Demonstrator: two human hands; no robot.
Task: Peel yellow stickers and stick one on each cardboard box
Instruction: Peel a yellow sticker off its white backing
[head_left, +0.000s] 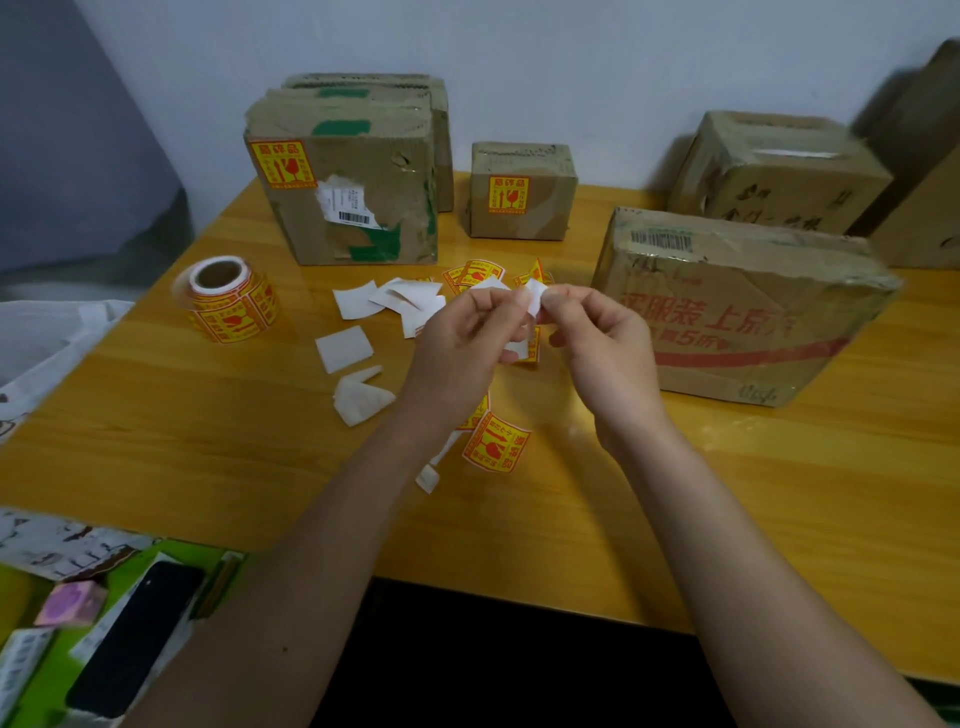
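Note:
Both hands meet above the middle of the table. My left hand (467, 340) and my right hand (597, 338) pinch one yellow sticker (532, 343) with its white backing, whose corner sticks up between the fingertips. A roll of yellow stickers (228, 299) stands at the left. The large box (353, 208) at the back left carries a yellow sticker (282, 163). The small box (522, 189) behind my hands carries one (508, 194) too. The wide box (737, 312) at the right and the box (779, 171) behind it show no sticker.
Loose yellow stickers (496, 441) and several white backing scraps (345, 348) lie on the wooden table (208, 441) around my hands. A white plastic bag (47, 338) hangs over the left edge. Below the table at left lie a dark phone (135, 639) and small packages.

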